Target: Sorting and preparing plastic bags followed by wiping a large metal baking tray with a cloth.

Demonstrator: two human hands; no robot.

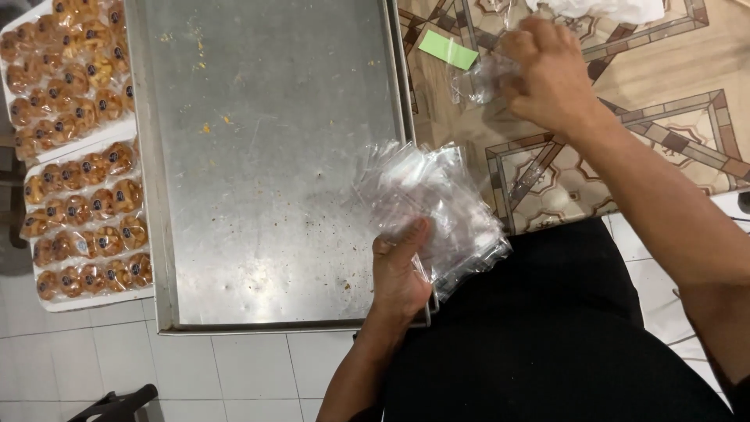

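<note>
Sorting clear bags over the tray.
Our left hand [398,273] fingers clamp a bag stack [437,207] near tray [266,156] edge; right hand [551,74] pinches one bag [480,78] farther off. Light, slippery, floppy; grip by edges.

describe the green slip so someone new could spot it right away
Start at the big metal tray, then look just past its upper right corner onto the patterned tabletop. The green slip lies there, left of the right hand: the only flat, bright green thing among clear bags.

Bakery: baking tray [266,156], packed pastries [74,148].
</note>
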